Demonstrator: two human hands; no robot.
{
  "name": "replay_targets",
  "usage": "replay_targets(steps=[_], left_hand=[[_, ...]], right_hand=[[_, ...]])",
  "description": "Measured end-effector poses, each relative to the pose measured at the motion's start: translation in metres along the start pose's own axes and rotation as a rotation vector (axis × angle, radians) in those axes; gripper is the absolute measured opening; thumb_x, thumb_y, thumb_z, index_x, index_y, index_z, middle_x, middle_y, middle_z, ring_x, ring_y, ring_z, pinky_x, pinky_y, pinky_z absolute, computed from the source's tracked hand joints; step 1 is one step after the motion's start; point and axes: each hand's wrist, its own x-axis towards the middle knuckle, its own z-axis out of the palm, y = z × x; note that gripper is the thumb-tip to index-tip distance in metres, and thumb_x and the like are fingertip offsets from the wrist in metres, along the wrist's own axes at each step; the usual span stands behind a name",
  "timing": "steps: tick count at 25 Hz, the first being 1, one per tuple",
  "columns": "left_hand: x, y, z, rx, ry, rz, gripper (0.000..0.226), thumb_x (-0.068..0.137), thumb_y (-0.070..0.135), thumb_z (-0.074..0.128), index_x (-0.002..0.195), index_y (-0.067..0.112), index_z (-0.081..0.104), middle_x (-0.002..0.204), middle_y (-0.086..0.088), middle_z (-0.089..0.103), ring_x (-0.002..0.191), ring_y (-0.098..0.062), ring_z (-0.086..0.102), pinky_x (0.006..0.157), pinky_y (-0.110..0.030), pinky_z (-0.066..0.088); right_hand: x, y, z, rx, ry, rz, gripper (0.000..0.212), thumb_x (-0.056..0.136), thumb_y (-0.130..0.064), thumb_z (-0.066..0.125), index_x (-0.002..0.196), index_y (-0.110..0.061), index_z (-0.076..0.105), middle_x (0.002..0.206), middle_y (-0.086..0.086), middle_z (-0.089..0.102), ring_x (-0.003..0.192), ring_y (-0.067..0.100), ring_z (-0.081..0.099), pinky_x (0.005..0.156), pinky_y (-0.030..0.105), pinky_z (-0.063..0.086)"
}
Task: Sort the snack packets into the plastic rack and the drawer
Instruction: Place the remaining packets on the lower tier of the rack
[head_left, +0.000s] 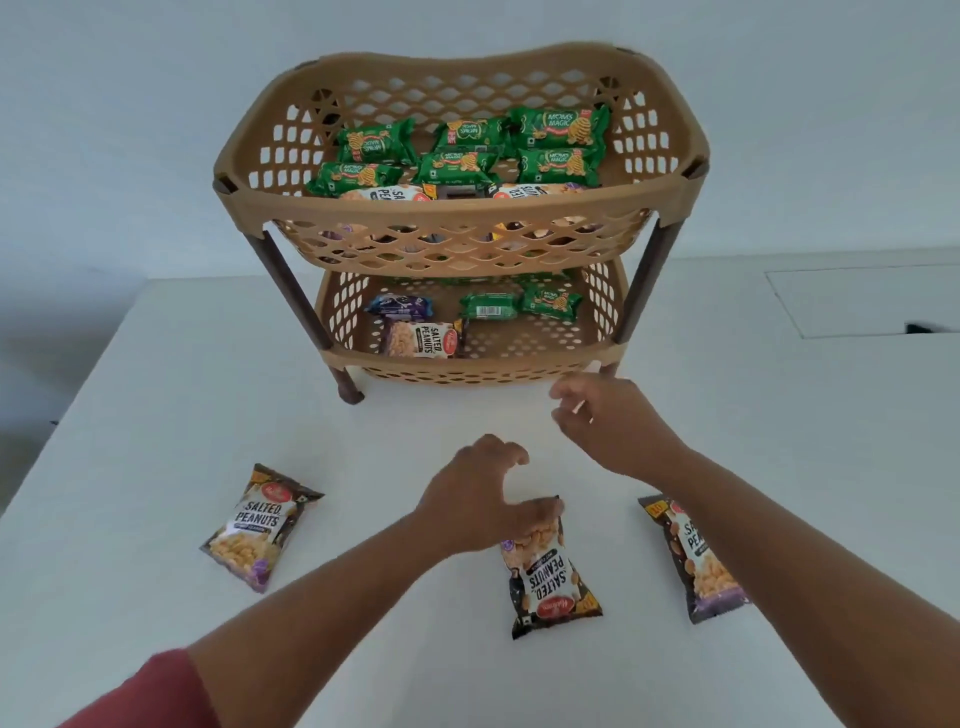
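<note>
A tan two-tier plastic rack (457, 210) stands on the white table. Its top tier holds several green biscuit packets (561, 127) and salted peanut packets (384, 193). In the lower tier (467, 365) lie a peanut packet (423, 339), a purple packet (400, 306) and green packets (550, 302). Three peanut packets lie on the table: left (257, 527), middle (550, 577), right (696, 561). My left hand (478, 493) hovers spread over the middle packet's top end, thumb touching it. My right hand (608, 415) hangs loosely curled and holds nothing, just in front of the lower tier.
The white table (156, 415) has its left edge running diagonally at the left. A rectangular panel seam (857, 301) shows in the surface at the back right. A pale wall rises behind the rack. My right forearm crosses over part of the right packet.
</note>
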Motion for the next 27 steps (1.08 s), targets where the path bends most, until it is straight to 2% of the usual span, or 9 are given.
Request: replay_targets(steps=[2, 7, 10, 12, 16, 18, 20, 23, 27], left_hand=[[-0.012, 0.002, 0.028, 0.071, -0.173, -0.059, 0.112, 0.054, 0.099, 0.057, 0.144, 0.034, 0.043, 0.140, 0.007, 0.046, 0.129, -0.018, 0.046, 0.096, -0.039, 0.047], [-0.024, -0.009, 0.057, 0.038, -0.180, -0.013, 0.082, 0.068, 0.062, 0.080, 0.136, 0.035, 0.045, 0.118, 0.006, 0.048, 0.114, -0.022, 0.046, 0.095, -0.043, 0.049], [-0.025, -0.022, 0.060, -0.077, -0.111, 0.016, 0.086, 0.080, 0.043, 0.081, 0.153, 0.028, 0.039, 0.142, 0.001, 0.045, 0.134, -0.024, 0.040, 0.113, -0.044, 0.040], [-0.027, -0.031, 0.057, -0.084, -0.043, 0.042, 0.088, 0.088, 0.039, 0.076, 0.161, 0.026, 0.028, 0.164, 0.000, 0.026, 0.150, -0.024, 0.022, 0.124, -0.041, 0.025], [-0.045, -0.055, 0.045, 0.146, 0.133, 0.018, 0.082, 0.094, 0.068, 0.050, 0.162, 0.037, 0.018, 0.172, 0.008, 0.001, 0.158, -0.017, -0.005, 0.125, -0.053, 0.014], [-0.059, -0.072, 0.035, 0.267, 0.288, -0.112, 0.089, 0.086, 0.088, 0.032, 0.161, 0.042, 0.015, 0.172, 0.009, -0.003, 0.157, -0.018, -0.012, 0.123, -0.056, 0.005], [-0.076, -0.095, 0.020, 0.320, 0.440, -0.327, 0.103, 0.075, 0.100, 0.022, 0.160, 0.044, 0.009, 0.172, 0.006, -0.009, 0.156, -0.023, -0.021, 0.120, -0.060, -0.002], [-0.100, -0.132, 0.003, 0.322, 0.517, -0.607, 0.119, 0.060, 0.108, 0.020, 0.160, 0.043, 0.011, 0.172, 0.000, -0.008, 0.153, -0.033, -0.022, 0.115, -0.066, -0.003], [-0.115, -0.155, 0.007, 0.240, 0.432, -0.728, 0.128, 0.050, 0.112, 0.021, 0.158, 0.044, 0.013, 0.172, 0.001, -0.004, 0.154, -0.037, -0.010, 0.115, -0.067, 0.005]], right_hand=[[-0.033, 0.018, 0.003, 0.009, -0.135, 0.145, 0.029, 0.094, -0.032, 0.066, 0.121, -0.022, 0.064, 0.100, -0.011, 0.069, 0.080, 0.003, 0.061, 0.070, 0.023, 0.049], [-0.093, 0.027, 0.045, 0.077, -0.479, 0.260, 0.065, 0.087, -0.048, 0.073, 0.143, -0.033, 0.044, 0.112, -0.009, 0.064, 0.092, 0.007, 0.062, 0.073, 0.023, 0.048], [-0.109, 0.017, 0.079, 0.144, -0.416, 0.205, 0.072, 0.086, -0.047, 0.073, 0.146, -0.033, 0.035, 0.110, -0.006, 0.059, 0.096, 0.011, 0.059, 0.079, 0.031, 0.052], [-0.109, 0.012, 0.094, 0.154, -0.299, 0.216, 0.073, 0.090, -0.042, 0.069, 0.150, -0.028, 0.030, 0.114, -0.001, 0.057, 0.102, 0.016, 0.057, 0.087, 0.036, 0.051], [-0.106, 0.012, 0.098, 0.060, -0.177, 0.165, 0.075, 0.096, -0.051, 0.055, 0.157, -0.027, 0.020, 0.144, 0.003, 0.046, 0.123, 0.024, 0.055, 0.096, 0.038, 0.047], [-0.110, 0.027, 0.082, -0.182, 0.058, 0.152, 0.074, 0.092, -0.065, 0.046, 0.154, -0.029, 0.028, 0.151, 0.001, 0.042, 0.133, 0.025, 0.046, 0.103, 0.046, 0.041], [-0.121, 0.050, 0.058, -0.397, 0.254, 0.292, 0.079, 0.083, -0.079, 0.038, 0.150, -0.036, 0.035, 0.158, -0.001, 0.037, 0.145, 0.027, 0.028, 0.107, 0.056, 0.028], [-0.141, 0.089, 0.032, -0.479, 0.159, 0.613, 0.096, 0.069, -0.096, 0.026, 0.151, -0.045, 0.025, 0.167, -0.001, 0.014, 0.152, 0.028, -0.003, 0.111, 0.062, 0.012], [-0.147, 0.097, 0.045, -0.243, -0.056, 0.748, 0.105, 0.064, -0.097, 0.030, 0.154, -0.048, 0.007, 0.169, -0.005, -0.005, 0.153, 0.027, -0.014, 0.113, 0.067, 0.013]])
